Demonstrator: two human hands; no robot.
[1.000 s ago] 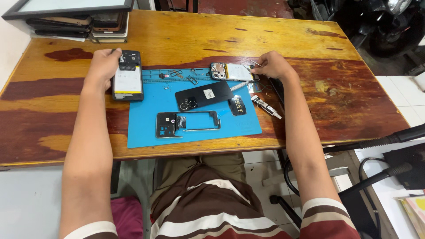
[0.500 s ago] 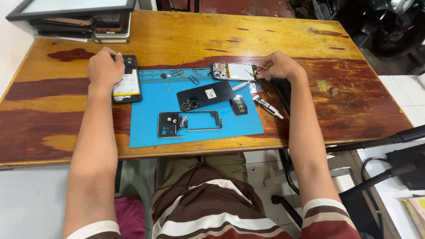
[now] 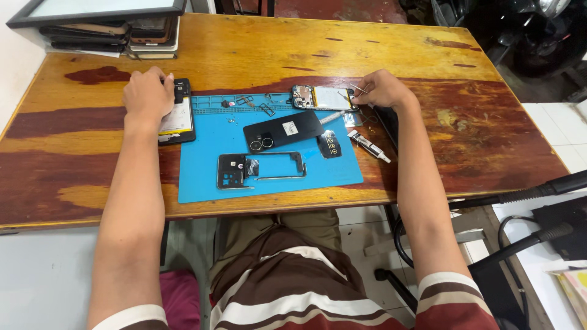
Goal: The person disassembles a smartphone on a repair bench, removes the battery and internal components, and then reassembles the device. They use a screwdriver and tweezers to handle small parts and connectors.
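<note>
The opened phone [image 3: 176, 116] at the left edge of the blue mat [image 3: 269, 177] wants a flat, steady press so it cannot slide on the tabletop [image 3: 257, 49], while the fine tool work on the far right goes slowly, clear of the loose screws. The left hand [image 3: 148, 93] lies palm-down on that phone, fingers curled loosely over its far end. The right hand [image 3: 384, 90] pinches thin metal tweezers [image 3: 361, 90], fingertips closed on them, just beside the bare phone board [image 3: 323, 98].
</note>
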